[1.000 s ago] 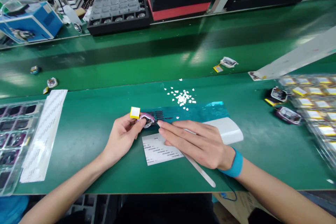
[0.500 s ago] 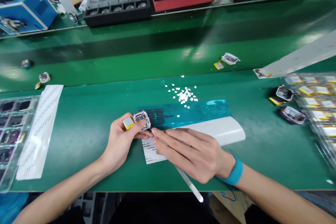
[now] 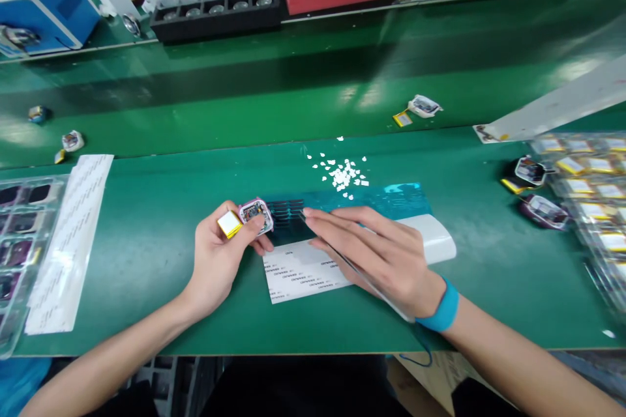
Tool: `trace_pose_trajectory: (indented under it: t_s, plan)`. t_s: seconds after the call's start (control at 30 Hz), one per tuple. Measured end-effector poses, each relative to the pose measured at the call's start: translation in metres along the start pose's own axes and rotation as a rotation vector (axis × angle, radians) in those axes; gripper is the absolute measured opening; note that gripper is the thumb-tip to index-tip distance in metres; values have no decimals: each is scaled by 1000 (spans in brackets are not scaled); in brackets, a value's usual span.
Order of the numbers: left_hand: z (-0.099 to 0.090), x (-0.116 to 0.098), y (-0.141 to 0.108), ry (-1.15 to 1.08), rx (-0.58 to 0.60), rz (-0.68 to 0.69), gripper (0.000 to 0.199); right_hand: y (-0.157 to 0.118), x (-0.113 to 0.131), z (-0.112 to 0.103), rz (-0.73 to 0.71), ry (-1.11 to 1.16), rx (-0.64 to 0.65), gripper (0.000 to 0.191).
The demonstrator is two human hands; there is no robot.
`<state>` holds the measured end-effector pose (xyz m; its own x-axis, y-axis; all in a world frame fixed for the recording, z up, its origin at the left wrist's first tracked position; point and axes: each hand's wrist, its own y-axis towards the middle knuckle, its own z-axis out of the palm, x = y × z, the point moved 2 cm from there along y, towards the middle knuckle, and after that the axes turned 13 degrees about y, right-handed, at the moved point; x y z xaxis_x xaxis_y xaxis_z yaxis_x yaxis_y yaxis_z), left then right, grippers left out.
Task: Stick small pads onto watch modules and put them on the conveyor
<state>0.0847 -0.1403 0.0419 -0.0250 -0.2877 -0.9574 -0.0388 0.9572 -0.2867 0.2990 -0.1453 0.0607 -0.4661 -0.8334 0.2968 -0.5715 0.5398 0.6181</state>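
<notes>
My left hand grips a small open watch case with a circuit board inside, the thumb lying on its edge. A yellow-edged battery hangs out at the case's left. In my right hand are slim metal tweezers, their tips over the dark strips on a blue film sheet. White printed backing paper lies in front of the film, its right part curled up. My right palm and fingers hide part of both sheets.
White scraps are scattered behind the film. Further watch cases lie at right, beside a clear tray of batteries. At left are a paper strip and a tray of dark parts. A white post slants at right.
My right hand has moved right and slightly up, taking the tweezers from the watch case to the dark strips. My left hand and the case have shifted slightly left and up.
</notes>
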Motion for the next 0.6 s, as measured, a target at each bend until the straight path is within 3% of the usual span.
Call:
trace_pose_trajectory:
  t_s: [0.23, 0.47, 0.6]
  plan:
    - [-9, -1, 19, 42, -138, 138, 24, 2, -11, 9, 141, 143, 55, 23]
    - [-9, 12, 30, 351, -157, 202, 28, 0, -6, 24, 334, 520, 33, 25]
    - [-10, 14, 30, 391, -146, 198, 28, 0, -6, 32, 440, 603, -3, 22]
